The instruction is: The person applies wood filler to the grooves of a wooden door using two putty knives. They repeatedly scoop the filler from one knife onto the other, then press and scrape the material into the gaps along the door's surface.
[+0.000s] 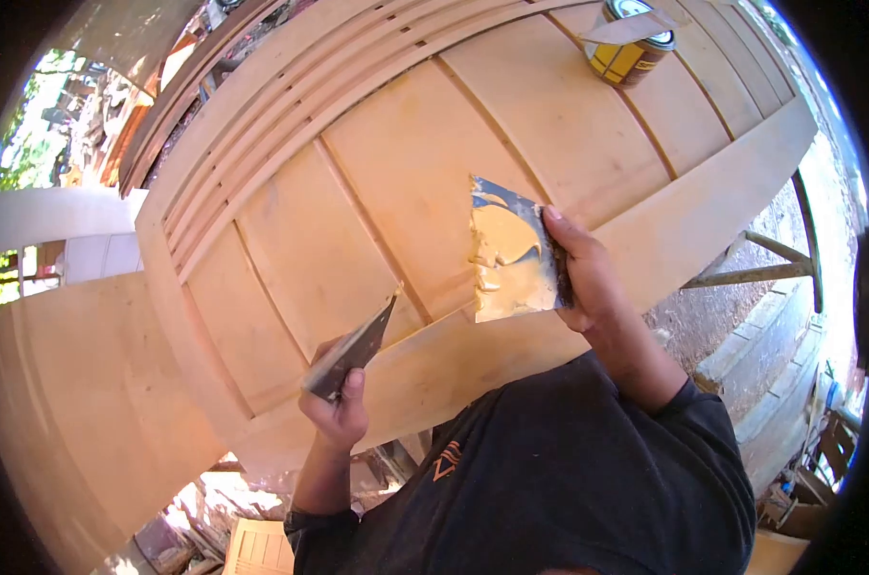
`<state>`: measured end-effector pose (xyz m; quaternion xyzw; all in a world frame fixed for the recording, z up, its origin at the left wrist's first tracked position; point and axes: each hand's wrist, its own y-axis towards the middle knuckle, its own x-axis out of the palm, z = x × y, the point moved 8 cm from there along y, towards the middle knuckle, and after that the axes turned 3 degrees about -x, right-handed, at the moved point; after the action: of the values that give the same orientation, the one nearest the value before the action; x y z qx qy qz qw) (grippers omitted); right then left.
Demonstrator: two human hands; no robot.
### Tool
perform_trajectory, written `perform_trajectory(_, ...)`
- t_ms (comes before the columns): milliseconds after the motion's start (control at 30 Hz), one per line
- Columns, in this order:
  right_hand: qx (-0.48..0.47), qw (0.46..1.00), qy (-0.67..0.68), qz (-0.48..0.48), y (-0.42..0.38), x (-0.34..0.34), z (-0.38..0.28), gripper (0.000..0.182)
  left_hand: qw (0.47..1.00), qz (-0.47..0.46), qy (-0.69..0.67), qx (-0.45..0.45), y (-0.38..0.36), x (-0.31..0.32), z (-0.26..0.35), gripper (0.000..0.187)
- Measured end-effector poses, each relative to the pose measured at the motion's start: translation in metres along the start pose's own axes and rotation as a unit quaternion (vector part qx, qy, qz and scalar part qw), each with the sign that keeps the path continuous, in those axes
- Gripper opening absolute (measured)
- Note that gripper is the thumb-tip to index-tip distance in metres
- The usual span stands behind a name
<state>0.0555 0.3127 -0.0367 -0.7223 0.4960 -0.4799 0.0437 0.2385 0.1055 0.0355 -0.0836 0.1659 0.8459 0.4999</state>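
Note:
My left hand point(337, 414) is closed around a flat metal putty knife point(353, 353), its blade pointing up and to the right, with a little filler on the tip. My right hand point(588, 273) grips the edge of a flat metal plate point(519, 203), thumb on top. A thick smear of yellowish wood filler point(506, 240) covers much of that plate. Both hands are above the near edge of a large wooden door point(406, 144) with grooved panels and slats, lying flat. Pale filler patches show on its surface.
A yellow and brown tin point(626, 62) stands on the door's far right, a flat blade resting across its top. Another wooden panel point(80, 393) lies to the left. A metal stand point(751, 276) shows at right, beside concrete blocks point(755, 350).

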Motion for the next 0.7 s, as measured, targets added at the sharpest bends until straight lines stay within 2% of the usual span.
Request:
perform_trajectory(67,0.002,0.999,-0.04,0.008,0.004,-0.009,0.004,0.035,0.996,0.029,-0.046,-0.072,-0.004,-0.011,-0.016,0.029)
perform_trajectory(100,0.002,0.999,-0.044,0.007,0.005,-0.007,0.005,0.036,0.997,0.027,-0.059,-0.034,0.002,-0.008,-0.01,0.029)
perform_trajectory(167,0.003,1.0,0.015,-0.015,0.002,0.009,0.006,0.036,0.999,-0.008,-0.047,-0.015,0.008,-0.002,0.001,0.029)
perform_trajectory(200,0.01,1.0,0.002,0.001,0.001,0.011,0.007,0.036,0.999,-0.026,-0.042,-0.006,0.012,0.001,0.006,0.03)
perform_trajectory(333,0.045,0.998,-0.02,0.046,-0.002,0.02,0.008,0.035,0.976,-0.094,-0.055,0.191,0.018,0.031,0.042,0.03)
perform_trajectory(367,0.049,0.998,-0.008,0.045,-0.002,0.02,0.01,0.035,0.979,-0.132,-0.028,0.156,0.019,0.036,0.043,0.03)
perform_trajectory(433,0.05,0.998,0.026,0.034,0.002,0.019,0.015,0.035,0.96,-0.184,0.053,0.205,0.014,0.046,0.044,0.028)
perform_trajectory(533,0.04,0.998,0.044,0.035,0.007,0.012,0.016,0.035,0.967,-0.18,0.072,0.164,0.017,0.047,0.029,0.028)
perform_trajectory(567,0.037,0.997,0.044,0.043,0.007,0.009,0.015,0.036,0.955,-0.173,0.101,0.22,0.012,0.044,0.027,0.028)
perform_trajectory(700,0.034,0.997,0.069,0.008,0.005,0.012,0.015,0.036,0.963,-0.165,0.082,0.196,0.013,0.038,0.021,0.031)
